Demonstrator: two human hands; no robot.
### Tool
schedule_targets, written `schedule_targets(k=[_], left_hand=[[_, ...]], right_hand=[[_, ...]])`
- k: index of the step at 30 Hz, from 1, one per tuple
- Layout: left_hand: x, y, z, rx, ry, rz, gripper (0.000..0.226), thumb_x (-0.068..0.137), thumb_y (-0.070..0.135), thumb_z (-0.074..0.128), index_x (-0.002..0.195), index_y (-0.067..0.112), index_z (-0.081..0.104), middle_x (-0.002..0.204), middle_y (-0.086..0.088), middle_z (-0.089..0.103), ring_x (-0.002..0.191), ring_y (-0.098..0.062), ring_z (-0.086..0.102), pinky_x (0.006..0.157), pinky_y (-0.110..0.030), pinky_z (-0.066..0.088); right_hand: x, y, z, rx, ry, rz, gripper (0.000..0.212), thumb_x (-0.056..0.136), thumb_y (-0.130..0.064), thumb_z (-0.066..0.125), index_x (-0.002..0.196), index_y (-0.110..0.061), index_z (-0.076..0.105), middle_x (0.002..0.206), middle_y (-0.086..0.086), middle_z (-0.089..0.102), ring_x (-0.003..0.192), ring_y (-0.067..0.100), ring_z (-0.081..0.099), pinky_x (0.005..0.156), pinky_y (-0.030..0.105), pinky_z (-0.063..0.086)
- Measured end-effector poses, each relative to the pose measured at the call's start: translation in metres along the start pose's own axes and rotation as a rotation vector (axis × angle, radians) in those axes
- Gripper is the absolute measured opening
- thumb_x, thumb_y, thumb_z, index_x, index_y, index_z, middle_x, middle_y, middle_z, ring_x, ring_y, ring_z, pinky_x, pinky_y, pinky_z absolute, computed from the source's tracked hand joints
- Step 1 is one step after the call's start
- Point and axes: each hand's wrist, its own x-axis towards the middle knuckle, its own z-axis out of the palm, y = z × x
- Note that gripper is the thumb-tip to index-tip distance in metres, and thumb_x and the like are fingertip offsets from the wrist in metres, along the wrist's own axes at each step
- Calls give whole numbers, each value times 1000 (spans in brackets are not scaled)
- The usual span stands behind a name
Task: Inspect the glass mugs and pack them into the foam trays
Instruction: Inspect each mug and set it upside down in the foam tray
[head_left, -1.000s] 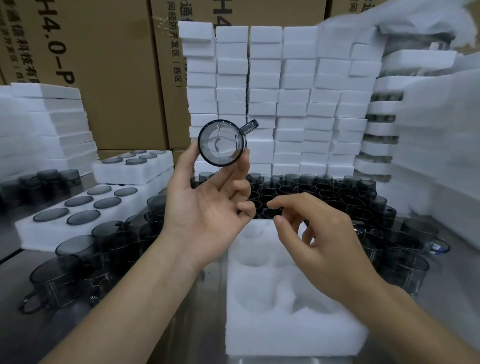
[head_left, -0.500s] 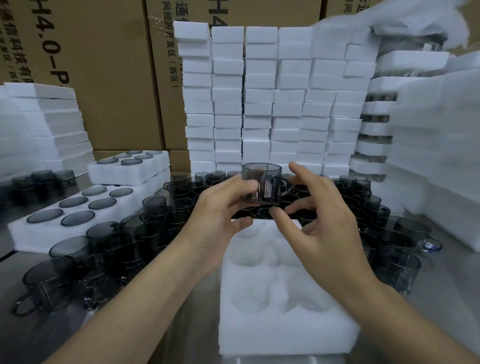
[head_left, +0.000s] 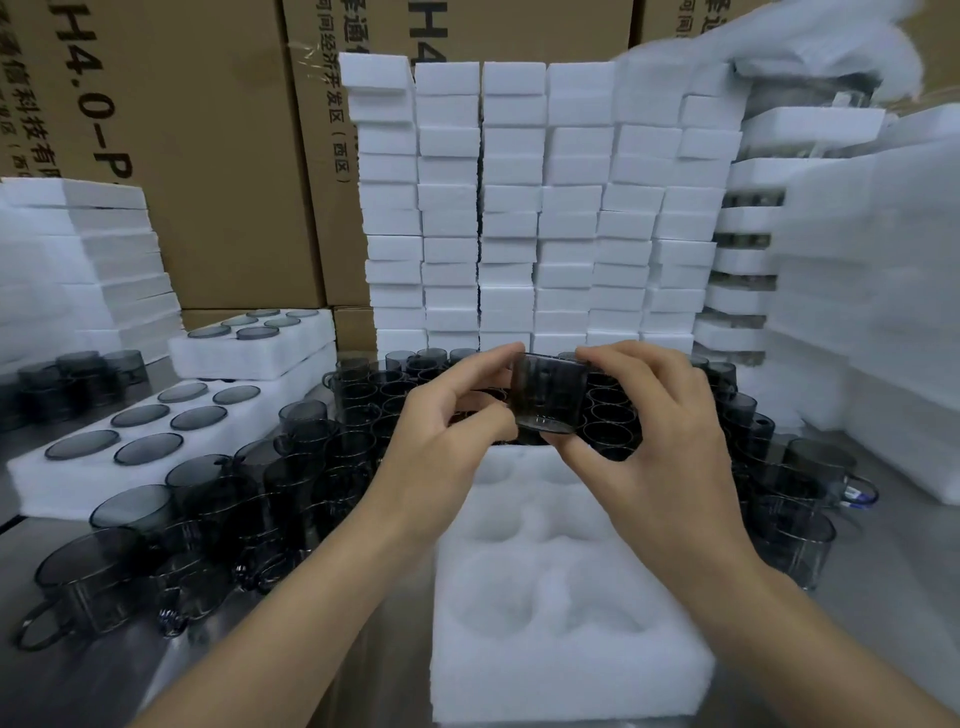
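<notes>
Mug (head_left: 550, 400) now lower, gripped by left hand (head_left: 447, 418) and right hand (head_left: 660, 441); earlier left alone.

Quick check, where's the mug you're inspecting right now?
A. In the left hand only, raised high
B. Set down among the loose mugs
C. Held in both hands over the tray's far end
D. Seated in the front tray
C: the left hand and the right hand both pinch the mug in the air over the far end of the tray, whose pockets hold nothing.
</notes>
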Motion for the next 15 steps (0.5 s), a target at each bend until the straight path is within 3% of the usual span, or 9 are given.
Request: schedule_targets(k=[4, 6, 9, 12, 15], left_hand=[[-4, -2, 3, 170, 66, 120, 65, 71, 18, 56, 131, 37, 73, 120, 16, 67, 110, 0, 59, 81, -18, 50], [-7, -2, 5, 241, 48, 158, 66, 72, 19, 56, 132, 41, 71, 125, 20, 62, 123, -2, 54, 87, -23, 46], [-9, -2, 5, 380, 15, 239, 73, 70, 15, 57, 136, 46, 67, 135, 21, 55, 139, -8, 45, 97, -15, 40], [-7, -6, 3, 493, -42, 303, 80, 73, 7, 61, 141, 50, 59, 149, 25, 46, 151, -11, 35, 115, -24, 36], [-3, -11, -1, 488, -79, 356, 73, 83, 4, 76, 141, 45, 57, 146, 22, 57, 147, -12, 45, 116, -24, 39]], right_hand=[[1, 5, 0, -18, -38, 42, 61, 77, -25, 90, 133, -31, 66, 128, -18, 53, 121, 8, 49, 102, 10, 36], [1, 5, 0, -28, -63, 46, 60, 77, -26, 90, 132, -31, 67, 128, -19, 54, 120, 8, 49, 102, 15, 39], [2, 4, -2, -29, -106, 48, 57, 78, -30, 90, 130, -30, 68, 125, -17, 57, 118, 9, 50, 102, 22, 42], [6, 2, -6, 75, -175, 71, 53, 79, -32, 89, 127, -33, 68, 121, -19, 59, 119, 7, 51, 102, 11, 35], [9, 1, -9, 204, -275, 97, 54, 76, -32, 91, 124, -40, 66, 124, -22, 59, 125, 6, 51, 103, 11, 36]])
